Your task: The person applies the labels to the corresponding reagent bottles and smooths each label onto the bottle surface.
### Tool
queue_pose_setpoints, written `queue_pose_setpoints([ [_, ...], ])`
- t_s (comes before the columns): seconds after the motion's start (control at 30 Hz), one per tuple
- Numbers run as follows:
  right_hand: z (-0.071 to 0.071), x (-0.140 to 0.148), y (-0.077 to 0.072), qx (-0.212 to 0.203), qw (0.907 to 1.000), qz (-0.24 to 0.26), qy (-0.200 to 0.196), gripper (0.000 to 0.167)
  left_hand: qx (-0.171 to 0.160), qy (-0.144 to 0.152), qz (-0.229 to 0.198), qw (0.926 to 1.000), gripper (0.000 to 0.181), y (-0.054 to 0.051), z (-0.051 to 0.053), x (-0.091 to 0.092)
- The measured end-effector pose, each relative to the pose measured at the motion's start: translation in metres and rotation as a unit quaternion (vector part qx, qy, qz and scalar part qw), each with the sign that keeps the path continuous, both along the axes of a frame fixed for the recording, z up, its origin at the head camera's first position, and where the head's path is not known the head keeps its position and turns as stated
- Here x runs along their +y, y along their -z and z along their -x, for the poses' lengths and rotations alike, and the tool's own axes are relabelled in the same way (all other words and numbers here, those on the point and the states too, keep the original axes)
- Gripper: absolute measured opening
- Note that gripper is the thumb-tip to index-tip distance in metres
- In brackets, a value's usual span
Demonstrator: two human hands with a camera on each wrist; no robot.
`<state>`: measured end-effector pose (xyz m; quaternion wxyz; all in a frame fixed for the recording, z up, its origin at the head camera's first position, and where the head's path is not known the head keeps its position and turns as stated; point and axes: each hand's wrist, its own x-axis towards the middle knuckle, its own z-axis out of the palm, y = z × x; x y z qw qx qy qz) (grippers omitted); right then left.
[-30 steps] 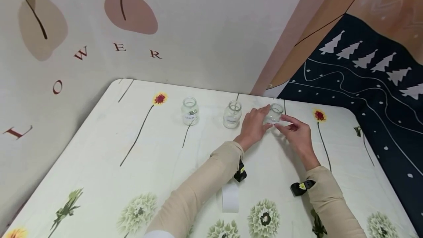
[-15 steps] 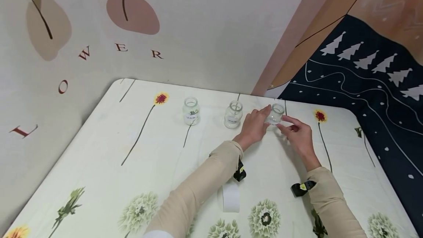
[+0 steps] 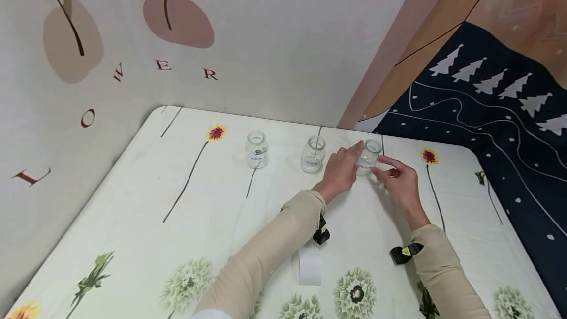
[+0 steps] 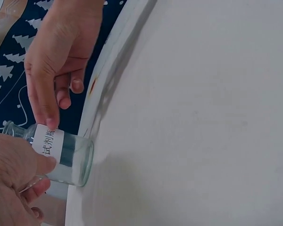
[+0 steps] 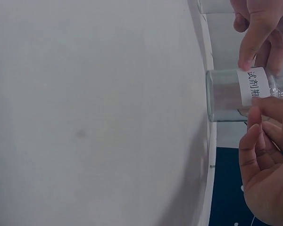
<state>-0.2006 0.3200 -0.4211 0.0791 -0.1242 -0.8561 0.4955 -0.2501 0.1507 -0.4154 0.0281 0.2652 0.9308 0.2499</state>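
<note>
A clear glass jar (image 3: 367, 158) stands between my two hands near the far edge of the table. Its white label (image 4: 47, 142) carries dark printed characters and lies against the jar's front. My left hand (image 3: 341, 168) holds the jar from the left, thumb on the label and the other fingers partly hidden behind. From the other side, my right hand (image 3: 400, 181) has its index finger at the jar's side and its thumb at the label's edge. In the right wrist view, fingertips of both hands meet the label (image 5: 253, 87) on opposite edges.
Two similar labelled jars stand to the left, one glass jar (image 3: 312, 155) nearby and another jar (image 3: 256, 150) farther off. A white roll (image 3: 309, 266) of tape or labels lies beside the left forearm. A flower-printed cloth (image 3: 204, 240) covers the table; printed fabric (image 3: 443, 107) hangs behind.
The label, earlier low at the jar's front, now sits flatter and more visible on the glass. My right thumb has shifted slightly right. The other jars and the roll stay put.
</note>
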Motion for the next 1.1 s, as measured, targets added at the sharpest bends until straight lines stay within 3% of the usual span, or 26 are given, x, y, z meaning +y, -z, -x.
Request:
queue_pose_setpoints([
  [0.17, 0.001, -0.004, -0.002, -0.003, 0.9998, -0.015, 0.009, 0.051, -0.004, -0.006, -0.007, 1.0000, 0.067, 0.001, 0.000, -0.001],
  [0.6, 0.001, -0.005, 0.000, 0.008, 0.9996, -0.029, -0.003, 0.044, 0.003, -0.006, 0.000, 1.0000, 0.061, 0.002, 0.002, -0.003],
  [0.83, 0.001, -0.003, 0.004, 0.021, 0.9997, -0.014, -0.004, 0.033, -0.025, -0.007, -0.002, 0.9997, 0.067, 0.004, 0.001, -0.004],
  [1.1, -0.010, 0.001, 0.000, 0.013, 0.9983, -0.057, 0.008, 0.029, -0.060, -0.009, -0.004, 0.9982, 0.057, 0.001, -0.007, -0.019],
])
